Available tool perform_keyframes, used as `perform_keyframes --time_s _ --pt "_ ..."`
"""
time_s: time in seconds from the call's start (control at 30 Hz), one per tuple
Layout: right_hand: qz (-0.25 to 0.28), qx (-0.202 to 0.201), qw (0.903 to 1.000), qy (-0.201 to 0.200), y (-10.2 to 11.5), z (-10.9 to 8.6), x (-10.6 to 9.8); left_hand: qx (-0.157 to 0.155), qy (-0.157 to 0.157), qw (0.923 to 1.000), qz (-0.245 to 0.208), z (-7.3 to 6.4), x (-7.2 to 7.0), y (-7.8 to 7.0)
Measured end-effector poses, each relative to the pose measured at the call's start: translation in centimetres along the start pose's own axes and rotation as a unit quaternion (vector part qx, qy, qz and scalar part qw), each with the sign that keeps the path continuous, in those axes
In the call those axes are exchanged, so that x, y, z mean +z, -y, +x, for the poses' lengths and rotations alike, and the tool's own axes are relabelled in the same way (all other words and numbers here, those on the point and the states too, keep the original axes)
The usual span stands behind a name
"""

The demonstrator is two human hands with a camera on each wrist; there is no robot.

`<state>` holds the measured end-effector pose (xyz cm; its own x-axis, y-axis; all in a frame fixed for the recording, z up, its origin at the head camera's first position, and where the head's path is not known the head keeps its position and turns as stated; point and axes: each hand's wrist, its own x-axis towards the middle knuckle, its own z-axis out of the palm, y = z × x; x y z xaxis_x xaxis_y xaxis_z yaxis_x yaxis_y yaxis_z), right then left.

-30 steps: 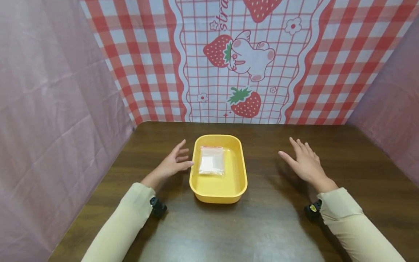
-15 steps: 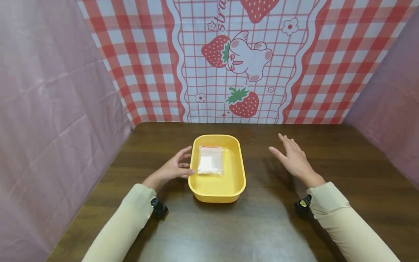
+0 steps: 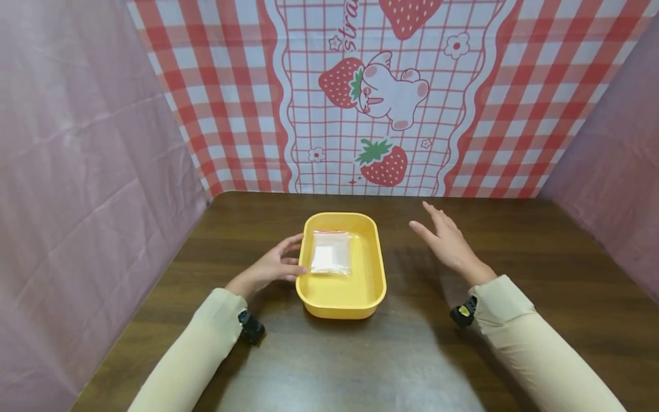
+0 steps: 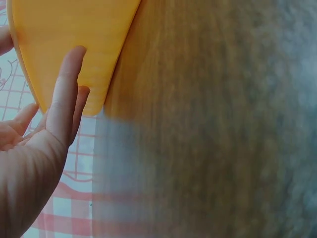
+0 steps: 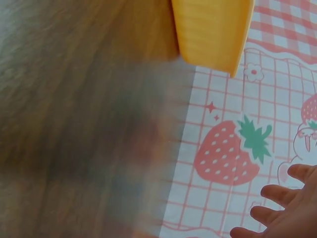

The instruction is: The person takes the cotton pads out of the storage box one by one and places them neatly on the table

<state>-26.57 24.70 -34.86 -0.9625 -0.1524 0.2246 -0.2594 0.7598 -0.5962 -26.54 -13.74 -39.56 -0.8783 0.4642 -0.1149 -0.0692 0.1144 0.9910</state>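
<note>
A yellow plastic bin (image 3: pixel 355 292) stands on the wooden table in the head view. Inside it, toward the left, lies a flat clear zip bag (image 3: pixel 331 253) with a red line along its top edge. My left hand (image 3: pixel 270 269) is at the bin's left side, thumb tip at the rim and the other fingers along the outer wall. In the left wrist view, those fingers (image 4: pixel 67 94) look fairly straight against the yellow wall. My right hand (image 3: pixel 449 243) is held to the right of the bin, apart from it, fingers extended and holding nothing.
The brown table (image 3: pixel 360 366) reaches back to a red-and-white strawberry cloth (image 3: pixel 381 114). Pink curtains (image 3: pixel 92 171) hang at both sides. A black wrist camera (image 3: pixel 251 327) sits below each sleeve cuff.
My left hand has moved a little nearer, bringing its thumb onto the bin's left rim. The right hand has come left toward the bin. The bin and bag keep their place.
</note>
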Motion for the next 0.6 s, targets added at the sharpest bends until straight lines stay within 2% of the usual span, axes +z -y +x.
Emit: perform_keyframes --time_s 0.27,0.6 --pt "0.035 -0.017 0.9992 0.003 1.3 1.2 0.1 -0.013 -0.005 0.9999 0.006 0.0 0.0 -0.1" --pt "0.059 0.003 0.9980 0.021 2.9 2.4 0.4 -0.025 -0.018 0.9993 0.023 0.2 0.0 0.1"
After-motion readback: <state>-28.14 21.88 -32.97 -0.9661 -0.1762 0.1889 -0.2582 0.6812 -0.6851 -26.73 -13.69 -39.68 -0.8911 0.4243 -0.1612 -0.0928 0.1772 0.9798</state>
